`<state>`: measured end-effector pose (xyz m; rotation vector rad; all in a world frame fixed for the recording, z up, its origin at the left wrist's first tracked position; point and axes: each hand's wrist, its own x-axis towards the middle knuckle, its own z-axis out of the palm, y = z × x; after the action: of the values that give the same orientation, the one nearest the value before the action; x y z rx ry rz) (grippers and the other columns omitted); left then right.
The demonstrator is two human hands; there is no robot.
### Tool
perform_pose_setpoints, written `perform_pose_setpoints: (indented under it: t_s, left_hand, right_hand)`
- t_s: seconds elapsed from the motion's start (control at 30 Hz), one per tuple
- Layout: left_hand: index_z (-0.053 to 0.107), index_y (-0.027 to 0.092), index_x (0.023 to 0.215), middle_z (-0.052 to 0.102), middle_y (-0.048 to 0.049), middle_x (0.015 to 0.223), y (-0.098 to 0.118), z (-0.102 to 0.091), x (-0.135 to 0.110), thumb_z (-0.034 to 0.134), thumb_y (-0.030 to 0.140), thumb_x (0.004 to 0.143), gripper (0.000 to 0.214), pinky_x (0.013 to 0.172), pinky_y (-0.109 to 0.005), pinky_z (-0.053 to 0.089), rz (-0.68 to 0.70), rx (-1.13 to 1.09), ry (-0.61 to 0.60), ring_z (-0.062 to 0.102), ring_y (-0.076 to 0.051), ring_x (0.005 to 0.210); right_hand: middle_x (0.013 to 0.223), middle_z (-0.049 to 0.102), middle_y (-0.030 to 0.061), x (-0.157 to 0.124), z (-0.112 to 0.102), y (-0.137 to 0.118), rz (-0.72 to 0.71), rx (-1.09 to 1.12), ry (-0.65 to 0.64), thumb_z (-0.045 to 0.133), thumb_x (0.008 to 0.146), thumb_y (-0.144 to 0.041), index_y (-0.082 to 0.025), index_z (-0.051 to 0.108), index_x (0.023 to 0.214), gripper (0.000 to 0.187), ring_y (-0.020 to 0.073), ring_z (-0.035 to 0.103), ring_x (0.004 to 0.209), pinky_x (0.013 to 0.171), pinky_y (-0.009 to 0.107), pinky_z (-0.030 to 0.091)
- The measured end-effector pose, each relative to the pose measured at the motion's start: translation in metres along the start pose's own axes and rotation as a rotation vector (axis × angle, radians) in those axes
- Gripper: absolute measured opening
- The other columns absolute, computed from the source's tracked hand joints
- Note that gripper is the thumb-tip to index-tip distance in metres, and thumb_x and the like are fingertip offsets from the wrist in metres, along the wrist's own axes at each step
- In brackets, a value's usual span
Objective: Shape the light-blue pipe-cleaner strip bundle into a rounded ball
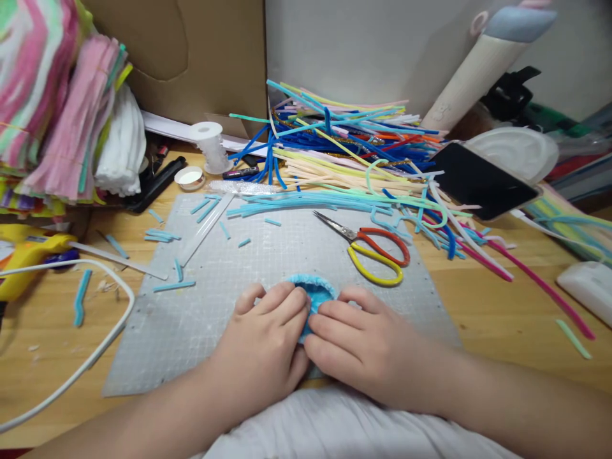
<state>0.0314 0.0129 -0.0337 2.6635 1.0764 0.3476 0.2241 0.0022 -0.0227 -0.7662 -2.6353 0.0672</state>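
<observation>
A blue, fuzzy, cup-like piece [313, 284], seemingly made of pipe cleaners, sits between my two hands near the front of the grey cutting mat [167, 331]. My left hand [268, 335] grips its left side with the fingers bent over the rim. On the other side my right hand [356, 335] closes on it, fingertips reaching into the hollow. Both hands cover much of the piece, and the thumbs are partly hidden. Just beyond my right hand lie scissors [368, 248] with one red and one yellow handle loop. Short cut blue pipe cleaner pieces [174, 286] are scattered at the mat's left.
Long blue pipe cleaners [306, 203] lie across the mat's back edge, before a heap of mixed colours [335, 146]. A yellow glue gun [29, 255] and white cable [129, 299] are at left. A dark phone [482, 182] leans at right. Bundled pipe cleaners [71, 121] stand back left.
</observation>
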Motion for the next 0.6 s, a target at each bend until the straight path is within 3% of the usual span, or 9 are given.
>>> perform_pose_setpoints:
  t_s: [0.13, 0.23, 0.47, 0.6]
  left_hand:
    - [0.061, 0.018, 0.100, 0.067, -0.0041, 0.109, -0.001, 0.003, -0.001, 0.053, 0.026, 0.083, 0.021, 0.091, -0.041, 0.028, 0.007, -0.008, 0.052, 0.055, -0.023, 0.108]
    - [0.062, 0.018, 0.101, 0.067, -0.0043, 0.110, -0.002, 0.004, -0.002, 0.053, 0.024, 0.082, 0.022, 0.091, -0.041, 0.028, 0.007, -0.010, 0.059, 0.055, -0.023, 0.108]
    - [0.062, 0.019, 0.099, 0.067, -0.0029, 0.107, -0.003, 0.003, -0.001, 0.054, 0.024, 0.080, 0.021, 0.088, -0.040, 0.029, 0.032, -0.005, 0.058, 0.056, -0.022, 0.106]
    - [0.062, 0.019, 0.097, 0.067, -0.0031, 0.105, -0.003, 0.003, 0.000, 0.053, 0.023, 0.079, 0.020, 0.086, -0.039, 0.030, 0.040, 0.010, 0.058, 0.055, -0.022, 0.105]
  right_hand:
    - [0.085, 0.071, 0.0036, -0.007, 0.007, 0.002, -0.020, 0.001, 0.105, 0.036, 0.095, -0.014, -0.018, 0.063, 0.084, 0.029, 0.0174, 0.060, 0.083, 0.081, 0.035, 0.039]
    - [0.081, 0.071, 0.0041, -0.009, 0.010, 0.002, 0.048, 0.090, 0.127, 0.033, 0.095, -0.013, -0.017, 0.061, 0.083, 0.031, 0.0162, 0.060, 0.079, 0.082, 0.034, 0.039]
    - [0.065, 0.058, 0.0008, -0.004, 0.014, 0.004, 0.153, 0.236, 0.046, 0.032, 0.093, -0.010, -0.015, 0.058, 0.084, 0.028, 0.0125, 0.050, 0.066, 0.089, 0.032, 0.033]
    - [0.072, 0.060, -0.0001, -0.007, 0.016, 0.004, 0.210, 0.298, -0.002, 0.035, 0.092, -0.010, -0.017, 0.057, 0.089, 0.023, 0.0126, 0.050, 0.072, 0.092, 0.035, 0.029]
